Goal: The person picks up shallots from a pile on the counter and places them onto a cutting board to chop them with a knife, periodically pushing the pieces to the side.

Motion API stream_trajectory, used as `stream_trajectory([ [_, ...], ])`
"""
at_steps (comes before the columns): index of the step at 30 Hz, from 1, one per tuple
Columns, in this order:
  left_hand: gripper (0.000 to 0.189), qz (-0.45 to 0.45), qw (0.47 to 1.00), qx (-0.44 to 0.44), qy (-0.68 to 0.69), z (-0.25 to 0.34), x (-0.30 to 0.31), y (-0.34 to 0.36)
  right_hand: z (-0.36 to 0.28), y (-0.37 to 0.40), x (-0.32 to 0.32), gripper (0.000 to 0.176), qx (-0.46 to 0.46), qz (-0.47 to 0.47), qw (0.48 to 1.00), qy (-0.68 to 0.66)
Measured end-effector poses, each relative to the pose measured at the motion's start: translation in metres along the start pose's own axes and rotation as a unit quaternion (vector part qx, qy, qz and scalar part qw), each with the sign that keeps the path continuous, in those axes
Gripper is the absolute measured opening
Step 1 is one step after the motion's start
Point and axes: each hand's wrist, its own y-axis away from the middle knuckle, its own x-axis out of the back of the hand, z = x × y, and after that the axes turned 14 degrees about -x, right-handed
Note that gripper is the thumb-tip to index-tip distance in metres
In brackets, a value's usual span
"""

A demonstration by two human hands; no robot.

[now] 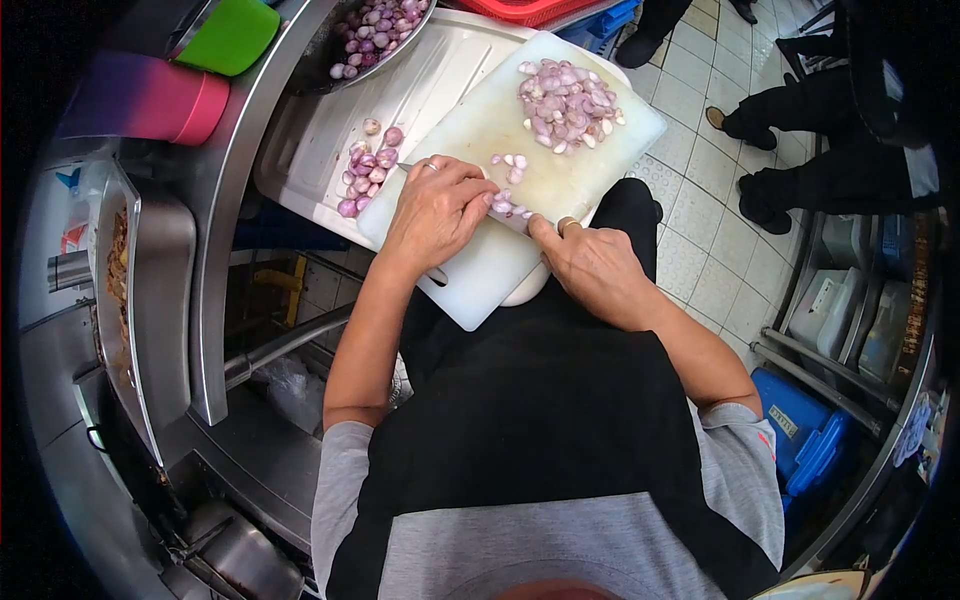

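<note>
A white cutting board (pixel 450 270) lies tilted over a white tray. My right hand (pixel 600 268) is closed around a knife (pixel 516 222), whose handle is hidden in the grip. Its blade runs left toward my other hand. My left hand (pixel 432 212) is closed, fingers curled and pressed down on a shallot that they mostly hide. Shallot slices (pixel 505 204) lie against the blade, and a few more sit just beyond. Farther up the board is a large pile of sliced shallots (pixel 570 105). Whole peeled shallots (pixel 366 175) are gathered at the board's left edge.
The white tray (pixel 300 150) also carries a metal bowl (pixel 385 60) of whole shallots. A steel counter edge (pixel 215 250) runs along the left, with a pink container (pixel 205 110) and a green one (pixel 235 35). Other people's legs (pixel 790 110) stand at the upper right. A blue crate (pixel 795 425) is at right.
</note>
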Motion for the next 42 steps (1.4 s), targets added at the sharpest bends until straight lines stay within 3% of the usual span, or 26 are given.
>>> stream_trajectory([
  [7,0.018,-0.023,0.999,-0.029,-0.013,-0.003,0.009,0.008,0.026,0.016,0.010,0.035,-0.029,-0.064,0.997,-0.014],
  [13,0.016,0.049,0.999,0.022,0.001,-0.004,0.000,0.008,0.049,0.028,0.034,0.039,-0.039,-0.079,0.996,-0.005],
  [16,0.017,0.011,0.995,0.088,0.043,0.007,0.002,-0.008,0.041,0.027,0.029,0.034,-0.013,-0.049,0.999,-0.012],
  [18,0.018,-0.071,0.991,0.114,0.010,0.009,0.006,-0.019,0.038,0.027,0.027,0.034,-0.006,-0.046,0.999,-0.021],
  [24,0.012,-0.182,0.978,0.069,-0.079,0.010,0.003,-0.038,0.027,0.024,0.017,0.029,0.033,-0.038,0.998,-0.045],
  [31,0.013,-0.160,0.979,0.079,-0.094,-0.019,0.016,-0.023,0.024,0.019,0.013,0.023,0.042,-0.048,0.996,-0.058],
  [34,0.013,-0.154,0.972,0.166,-0.062,-0.037,0.035,-0.008,0.030,0.020,0.020,0.024,0.042,-0.054,0.996,-0.065],
  [37,0.014,-0.115,0.976,0.174,-0.064,-0.050,0.046,0.006,0.047,0.018,0.024,0.026,0.047,-0.072,0.990,-0.112],
  [42,0.018,-0.069,0.978,0.189,-0.061,-0.044,0.039,0.021,0.079,0.000,0.037,0.033,-0.006,-0.094,0.980,-0.176],
])
